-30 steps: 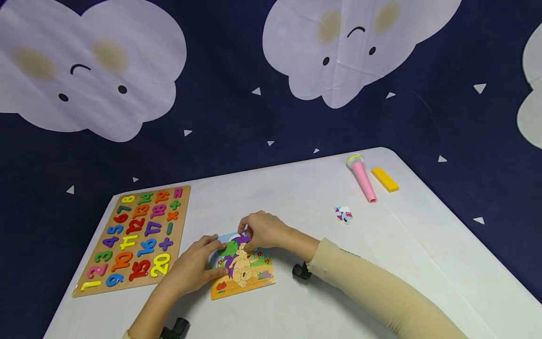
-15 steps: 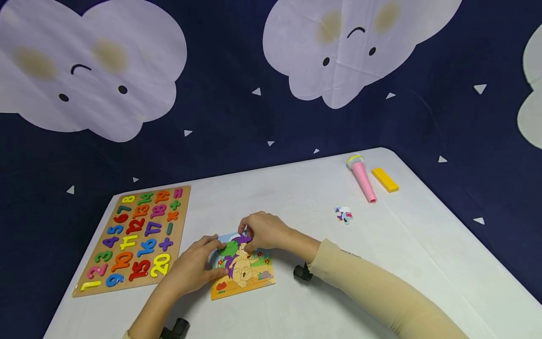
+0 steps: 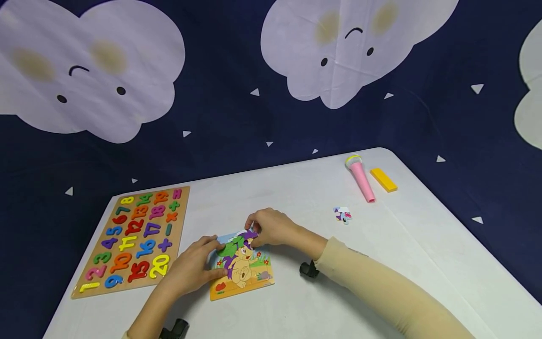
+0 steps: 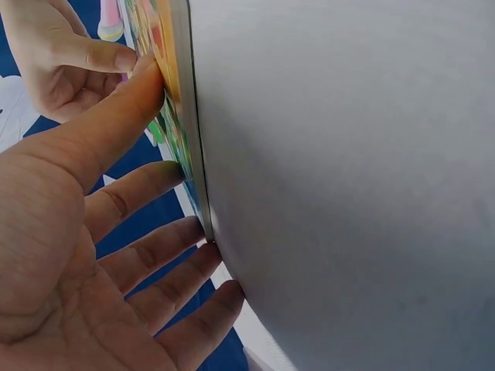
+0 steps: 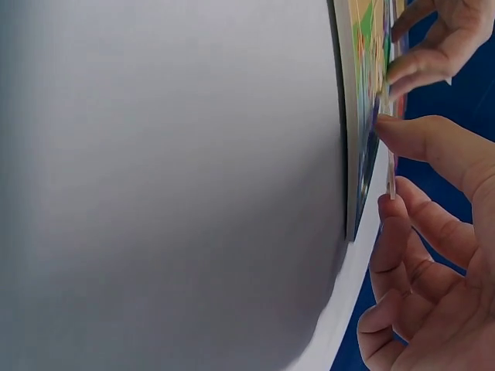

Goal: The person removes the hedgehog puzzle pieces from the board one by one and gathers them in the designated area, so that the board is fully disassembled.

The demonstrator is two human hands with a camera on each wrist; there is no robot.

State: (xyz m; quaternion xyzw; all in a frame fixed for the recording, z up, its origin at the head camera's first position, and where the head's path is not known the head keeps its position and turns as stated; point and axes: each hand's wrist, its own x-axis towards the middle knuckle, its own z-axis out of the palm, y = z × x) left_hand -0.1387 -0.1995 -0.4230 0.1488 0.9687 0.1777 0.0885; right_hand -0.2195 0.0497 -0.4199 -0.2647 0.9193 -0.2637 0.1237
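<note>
A small square hedgehog jigsaw puzzle [image 3: 241,273] lies in its tray on the table, in front of the person. The left hand [image 3: 192,266] rests on its left side, thumb and fingertips spread and touching the picture and edge. At the upper right corner, the right hand [image 3: 273,227] pinches a puzzle piece [image 3: 250,235] showing purple hair between thumb and forefinger. In the right wrist view the thin edge of that piece [image 5: 391,187] stands a little above the tray. A loose puzzle piece [image 3: 342,215] with a blue animal lies apart to the right.
A wooden number board [image 3: 134,240] with coloured numerals lies at the left. Towards the back right are a pink toy microphone [image 3: 361,179] and a yellow block [image 3: 383,180]. A dark cloth with clouds [image 3: 228,113] hangs behind the white table [image 3: 296,188].
The right hand has shifted slightly right and away, and the purple-haired piece has come up out of line with the picture. The left hand stays in place.
</note>
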